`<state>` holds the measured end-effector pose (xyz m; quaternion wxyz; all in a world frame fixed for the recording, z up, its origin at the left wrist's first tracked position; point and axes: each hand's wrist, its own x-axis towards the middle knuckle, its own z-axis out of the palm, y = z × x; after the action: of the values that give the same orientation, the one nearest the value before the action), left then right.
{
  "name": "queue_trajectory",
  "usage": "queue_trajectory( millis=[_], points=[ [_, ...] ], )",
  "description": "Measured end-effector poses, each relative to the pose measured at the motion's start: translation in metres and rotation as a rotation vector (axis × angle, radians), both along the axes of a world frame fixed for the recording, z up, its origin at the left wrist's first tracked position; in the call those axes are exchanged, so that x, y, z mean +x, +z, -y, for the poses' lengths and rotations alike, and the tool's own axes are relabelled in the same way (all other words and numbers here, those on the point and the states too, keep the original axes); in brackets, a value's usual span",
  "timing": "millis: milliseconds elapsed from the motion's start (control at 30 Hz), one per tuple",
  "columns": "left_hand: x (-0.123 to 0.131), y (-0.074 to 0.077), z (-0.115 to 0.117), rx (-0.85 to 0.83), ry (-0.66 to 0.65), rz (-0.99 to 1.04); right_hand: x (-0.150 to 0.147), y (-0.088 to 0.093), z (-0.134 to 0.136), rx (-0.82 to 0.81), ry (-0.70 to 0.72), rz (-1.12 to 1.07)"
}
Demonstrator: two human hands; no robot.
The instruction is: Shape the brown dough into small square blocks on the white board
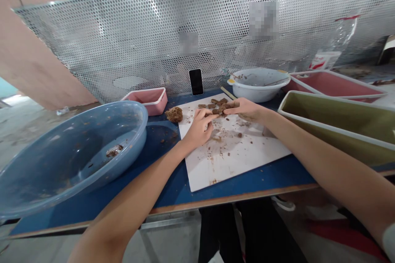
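A white cutting board (234, 152) lies on the blue table, smeared with brown crumbs. At its far edge sit several small brown dough pieces (216, 104). My left hand (200, 128) rests on the board with its fingers curled, the fingertips touching the nearest pieces. My right hand (247, 109) lies flat beside it, fingers stretched toward the same pieces. A brown dough lump (174, 114) sits at the board's far left corner.
A large blue plastic basin (61, 160) stands at the left. A pink tub (148, 99), a black phone (196, 81) and a white bowl (257, 84) line the perforated metal screen. An olive tray (339, 121) and a red tray (333, 84) stand at the right.
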<state>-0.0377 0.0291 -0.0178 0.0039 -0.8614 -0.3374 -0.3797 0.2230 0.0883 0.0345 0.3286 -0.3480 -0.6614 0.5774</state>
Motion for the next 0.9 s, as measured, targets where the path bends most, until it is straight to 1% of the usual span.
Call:
queue_trajectory(
  millis=[200,400,567,733,900],
  points=[
    [0.0006,0.0004,0.0010,-0.014,-0.012,-0.029,0.0008,-0.0005,-0.0007,0.011,0.022,0.011],
    [0.0036,0.0024,0.0039,-0.069,-0.010,-0.070,-0.0007,0.0017,0.0018,0.006,0.035,0.004],
    [0.0053,0.0029,0.0045,-0.058,-0.028,-0.101,-0.0015,0.0037,0.0046,0.009,0.048,0.001],
    [0.0037,0.0011,0.0030,-0.059,-0.010,-0.064,-0.0009,-0.0003,0.0015,0.010,0.025,-0.005],
    [0.0031,0.0003,0.0019,-0.058,-0.016,-0.052,-0.0006,-0.0036,-0.0014,0.025,0.032,0.000]
  ],
)
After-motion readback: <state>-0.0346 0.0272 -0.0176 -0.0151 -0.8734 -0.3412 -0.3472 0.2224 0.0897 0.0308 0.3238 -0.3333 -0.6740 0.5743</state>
